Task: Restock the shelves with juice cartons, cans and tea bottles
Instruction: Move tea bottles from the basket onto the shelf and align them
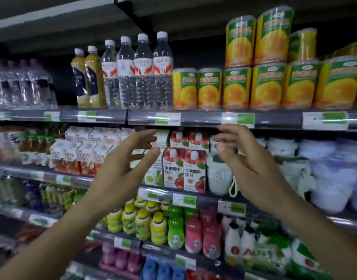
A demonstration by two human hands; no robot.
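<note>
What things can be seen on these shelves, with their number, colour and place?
Yellow-and-green peach cans: about nine, top shelf right, three stacked on others.
Clear plastic water bottles with white caps: four, top shelf centre.
Yellow juice bottles: two, left of the water.
Red-and-white apple drink cartons: four, middle shelf, between the hands.
White-and-orange "100%" juice cartons: several, middle shelf left.
Small yellow, green and pink bottles: many, lower shelf.
White-and-green price labels: several, shelf edges.
Left hand: open, empty, before the cartons.
Right hand: open, empty.
</note>
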